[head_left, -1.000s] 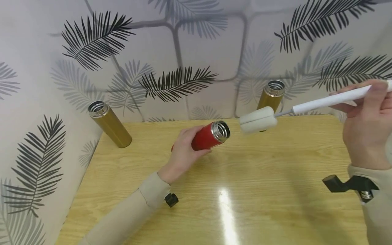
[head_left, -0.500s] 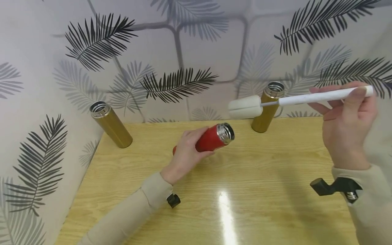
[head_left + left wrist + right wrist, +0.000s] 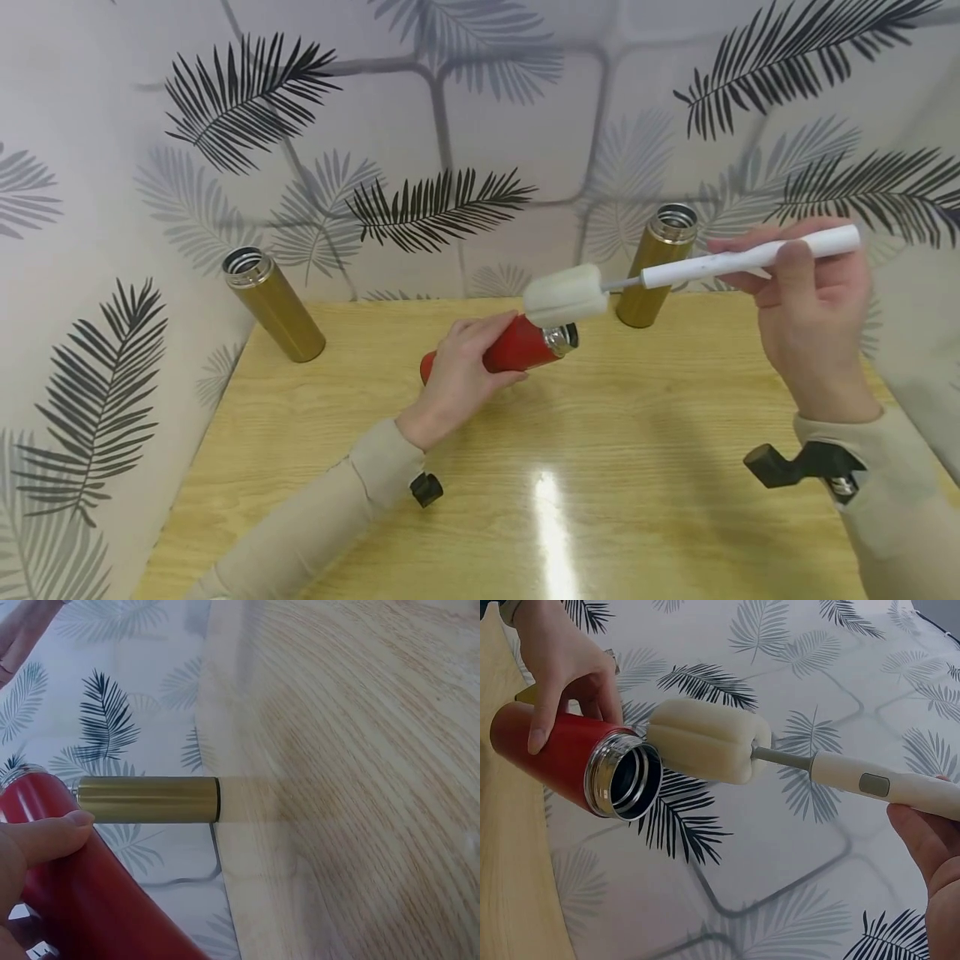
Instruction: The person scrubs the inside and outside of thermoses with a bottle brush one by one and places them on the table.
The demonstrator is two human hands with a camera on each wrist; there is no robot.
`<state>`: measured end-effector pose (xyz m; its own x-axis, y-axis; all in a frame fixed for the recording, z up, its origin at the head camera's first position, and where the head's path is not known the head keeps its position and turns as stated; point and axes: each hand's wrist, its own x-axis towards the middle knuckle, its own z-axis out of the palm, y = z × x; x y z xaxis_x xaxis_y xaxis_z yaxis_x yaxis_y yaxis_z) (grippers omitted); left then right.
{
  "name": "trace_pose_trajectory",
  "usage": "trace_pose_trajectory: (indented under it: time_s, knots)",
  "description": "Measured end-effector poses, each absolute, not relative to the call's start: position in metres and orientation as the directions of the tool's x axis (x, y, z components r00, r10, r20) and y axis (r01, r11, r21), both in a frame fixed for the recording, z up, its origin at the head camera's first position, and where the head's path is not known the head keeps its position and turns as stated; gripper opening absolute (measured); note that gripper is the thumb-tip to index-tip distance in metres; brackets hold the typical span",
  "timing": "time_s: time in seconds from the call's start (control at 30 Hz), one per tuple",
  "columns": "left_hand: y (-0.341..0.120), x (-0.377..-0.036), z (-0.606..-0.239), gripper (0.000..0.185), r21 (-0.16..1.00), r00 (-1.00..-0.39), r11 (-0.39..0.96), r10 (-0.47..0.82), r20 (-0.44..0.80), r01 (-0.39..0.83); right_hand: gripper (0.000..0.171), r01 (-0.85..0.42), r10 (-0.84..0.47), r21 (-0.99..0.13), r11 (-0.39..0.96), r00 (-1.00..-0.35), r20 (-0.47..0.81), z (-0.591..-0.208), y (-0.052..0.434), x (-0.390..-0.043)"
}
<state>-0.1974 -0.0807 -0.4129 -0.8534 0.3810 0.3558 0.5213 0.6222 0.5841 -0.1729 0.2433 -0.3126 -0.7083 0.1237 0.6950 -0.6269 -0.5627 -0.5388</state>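
My left hand [image 3: 461, 375] grips a red thermos flask [image 3: 517, 348] round its body. The flask is tilted, its uncapped steel mouth [image 3: 624, 780] facing right. In my right hand [image 3: 813, 317] I hold a sponge bottle brush by its white handle [image 3: 720, 265]. Its cream sponge head [image 3: 705, 739] is just beside the flask's mouth in the right wrist view and overlaps the flask's upper side in the head view. In the left wrist view my thumb [image 3: 56, 836] lies across the red flask; the brush is out of that view.
A gold flask [image 3: 273, 308] without a cap stands at the table's back left corner. Another uncapped gold flask [image 3: 648, 275] stands at the back right, behind the brush. The wooden table [image 3: 600, 483] meets a leaf-patterned wall [image 3: 517, 125] along its back edge.
My right hand has moved left and a little down with the brush, bringing the sponge from right of the red flask to its mouth. The left hand keeps its grip, with the flask barely shifted.
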Motion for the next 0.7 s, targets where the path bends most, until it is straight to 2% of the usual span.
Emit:
trace_pose_trajectory:
  time_s: [0.47, 0.7]
  knots:
    - [-0.077, -0.194, -0.413, 0.074, 0.552, -0.825, 0.614, 0.418, 0.38, 0.565, 0.022, -0.702, 0.159, -0.551, -0.452, -0.671, 0.724, -0.323, 0.245, -0.182]
    - [-0.077, -0.193, -0.412, 0.075, 0.58, -0.83, 0.595, 0.419, 0.369, 0.557, 0.023, -0.72, 0.188, -0.557, -0.414, -0.667, 0.721, -0.326, 0.247, -0.183]
